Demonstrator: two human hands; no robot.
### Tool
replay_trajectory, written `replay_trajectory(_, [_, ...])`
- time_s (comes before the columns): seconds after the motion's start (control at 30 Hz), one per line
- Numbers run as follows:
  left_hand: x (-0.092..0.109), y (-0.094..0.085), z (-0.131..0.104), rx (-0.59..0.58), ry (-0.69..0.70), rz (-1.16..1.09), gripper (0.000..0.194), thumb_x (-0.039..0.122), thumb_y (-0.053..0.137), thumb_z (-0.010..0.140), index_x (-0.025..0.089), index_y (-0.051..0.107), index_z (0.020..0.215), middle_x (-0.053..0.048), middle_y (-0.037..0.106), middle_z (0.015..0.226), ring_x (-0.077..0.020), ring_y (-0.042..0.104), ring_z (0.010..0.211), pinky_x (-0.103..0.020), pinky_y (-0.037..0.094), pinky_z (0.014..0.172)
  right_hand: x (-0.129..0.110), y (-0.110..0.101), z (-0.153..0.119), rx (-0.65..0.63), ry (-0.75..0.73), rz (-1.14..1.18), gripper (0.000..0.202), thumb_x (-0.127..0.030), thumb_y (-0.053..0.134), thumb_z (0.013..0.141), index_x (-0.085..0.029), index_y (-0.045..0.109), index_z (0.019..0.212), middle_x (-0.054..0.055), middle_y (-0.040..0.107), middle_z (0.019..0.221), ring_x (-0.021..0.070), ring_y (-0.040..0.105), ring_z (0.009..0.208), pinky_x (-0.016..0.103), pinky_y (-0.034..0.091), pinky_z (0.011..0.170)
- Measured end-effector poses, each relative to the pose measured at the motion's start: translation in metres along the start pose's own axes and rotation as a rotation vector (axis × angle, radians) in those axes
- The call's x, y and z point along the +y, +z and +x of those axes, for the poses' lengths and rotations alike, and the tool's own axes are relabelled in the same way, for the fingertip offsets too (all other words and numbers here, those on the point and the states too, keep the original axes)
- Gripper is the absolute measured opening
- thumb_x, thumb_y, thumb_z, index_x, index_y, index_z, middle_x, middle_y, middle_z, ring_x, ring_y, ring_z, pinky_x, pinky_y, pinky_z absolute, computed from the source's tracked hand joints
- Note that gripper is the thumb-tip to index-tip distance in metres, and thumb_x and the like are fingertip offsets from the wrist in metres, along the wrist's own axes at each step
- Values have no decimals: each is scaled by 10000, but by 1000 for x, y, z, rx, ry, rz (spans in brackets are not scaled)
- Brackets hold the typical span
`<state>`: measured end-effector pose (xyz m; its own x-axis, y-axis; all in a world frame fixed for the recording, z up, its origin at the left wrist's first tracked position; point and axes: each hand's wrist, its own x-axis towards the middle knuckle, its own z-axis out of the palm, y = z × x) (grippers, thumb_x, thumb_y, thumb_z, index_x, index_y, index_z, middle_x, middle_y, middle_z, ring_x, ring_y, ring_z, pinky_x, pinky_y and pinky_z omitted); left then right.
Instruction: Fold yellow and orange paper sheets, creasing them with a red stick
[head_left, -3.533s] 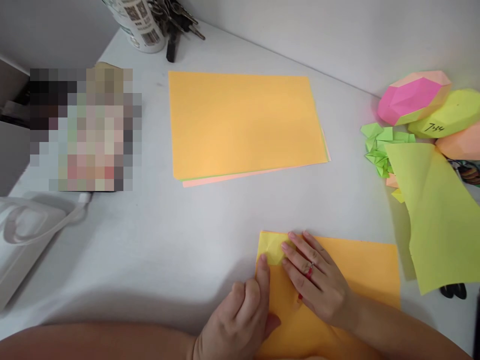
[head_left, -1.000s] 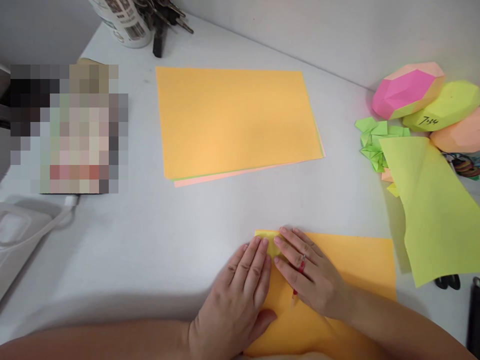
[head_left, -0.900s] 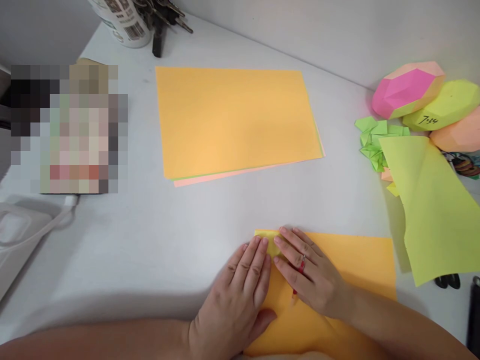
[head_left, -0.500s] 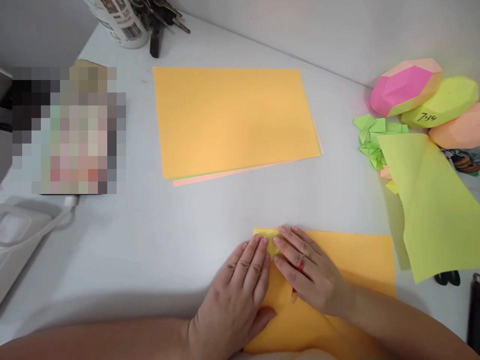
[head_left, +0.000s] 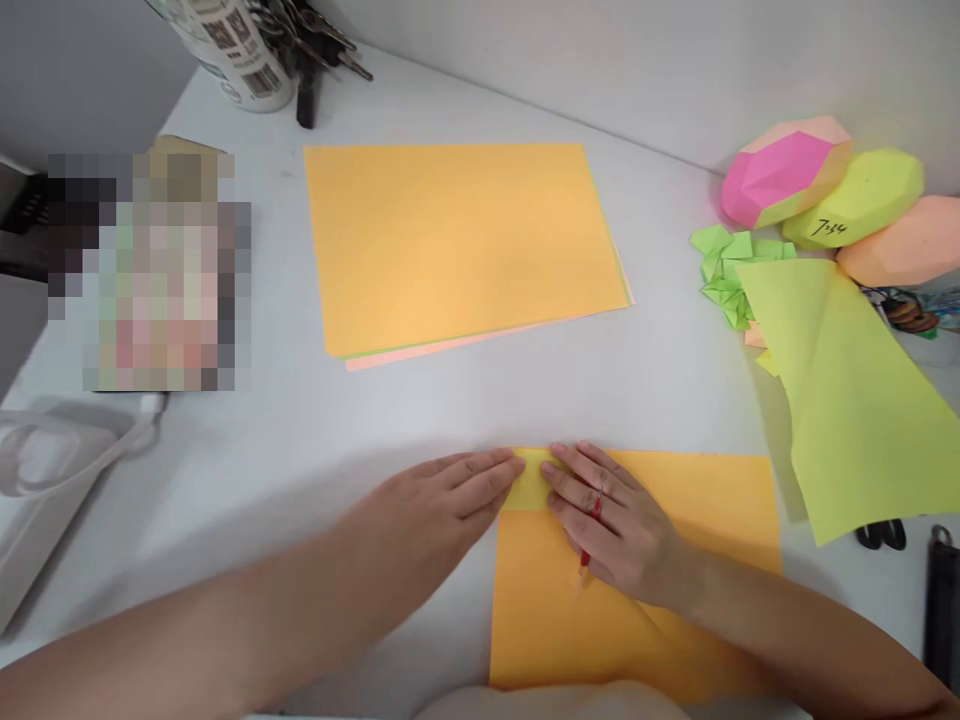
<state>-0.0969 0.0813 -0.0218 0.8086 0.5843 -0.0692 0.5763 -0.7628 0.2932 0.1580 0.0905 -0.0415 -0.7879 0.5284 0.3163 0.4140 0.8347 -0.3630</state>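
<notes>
A sheet of orange paper (head_left: 705, 500) lies in front of me, with a small yellow paper strip (head_left: 531, 490) along its upper left corner. My left hand (head_left: 442, 520) reaches in from the left, its fingers straight and together, the tips touching the strip's left end. My right hand (head_left: 607, 510) rests palm down over the strip's right end and the orange sheet. A red pencil (head_left: 585, 562) is tucked between the right hand's fingers, its sharpened end sticking out below. A ring is on one finger of that hand.
A stack of coloured paper (head_left: 465, 240), orange on top, lies farther back. At right are faceted paper shapes (head_left: 787, 170), folded green pieces (head_left: 727, 275) and a yellow-green sheet (head_left: 862, 400). A bottle (head_left: 251, 60), keys (head_left: 307, 50) and a white cable (head_left: 127, 435) are at left.
My left hand has turned and swung left, so its fingers now point right and more of the yellow strip shows. My right hand stays on the strip. The view has shifted slightly.
</notes>
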Motion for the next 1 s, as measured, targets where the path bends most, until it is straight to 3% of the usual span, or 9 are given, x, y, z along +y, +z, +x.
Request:
replay_trajectory(0.13, [-15, -6, -3, -2, 48, -120, 539, -7, 348, 823, 185, 515, 1298, -14, 425, 1468, -119, 339, 1369, -250, 356, 1068, 0, 0, -1, -9, -6, -1, 162, -60, 509, 892, -67, 637, 990, 184, 656, 1179, 331, 453, 1294, 538, 467, 1031])
replay_trajectory(0.4, [-8, -8, 2, 24, 39, -53, 464, -17, 395, 808, 177, 620, 1165, -53, 536, 1375, -162, 471, 1286, -282, 429, 1011, -1, 0, -1, -11, -16, -13, 168, -54, 502, 890, -57, 637, 990, 200, 646, 1188, 335, 421, 1314, 546, 459, 1034])
replay_trajectory(0.57, [-6, -9, 4, -29, 44, 7, 474, 20, 401, 804, 174, 604, 1204, -37, 511, 1400, -153, 452, 1298, -283, 399, 1037, -1, 0, -1, -10, -13, -18, 184, -55, 480, 898, -72, 641, 987, 191, 649, 1188, 322, 407, 1326, 538, 457, 1040])
replay_trajectory(0.87, [50, 15, 0, 35, -136, 328, 531, 275, 553, 741, 73, 614, 1228, -138, 472, 1418, -315, 365, 1351, -420, 344, 1091, -3, -1, -2, -23, -1, -54, 218, -50, 449, 907, -77, 653, 976, 178, 645, 1201, 313, 391, 1338, 530, 453, 1051])
replay_trajectory(1.0, [58, 18, 4, 8, -141, 402, 556, 326, 558, 735, 85, 619, 1232, -133, 512, 1384, -321, 390, 1333, -418, 364, 1074, -4, -2, 0, -17, -3, -56, 229, -28, 444, 893, -58, 656, 971, 188, 655, 1178, 332, 425, 1312, 539, 475, 1026])
